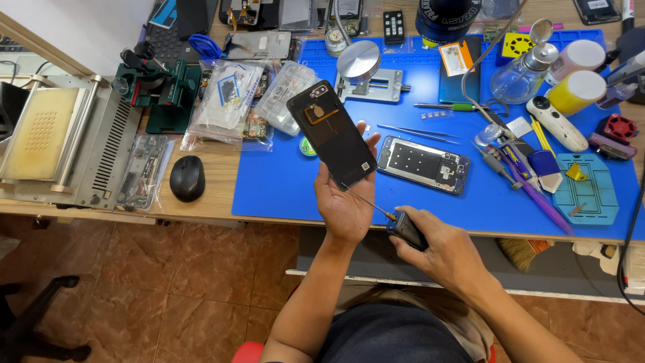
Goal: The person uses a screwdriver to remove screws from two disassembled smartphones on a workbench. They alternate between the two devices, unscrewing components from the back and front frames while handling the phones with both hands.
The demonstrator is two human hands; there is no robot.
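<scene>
The black phone back cover point(331, 134) is held up over the near edge of the blue work mat point(282, 181), inner side toward the camera, tilted with its camera cutout away from the person. The left hand point(346, 202) cradles its lower end, palm up, fingers closed around the edges. The right hand point(440, 245) is clamped on a small screwdriver point(386, 218), its thin shaft pointing toward the cover's lower edge. An opened phone body point(422, 164) lies on the mat just beside.
</scene>
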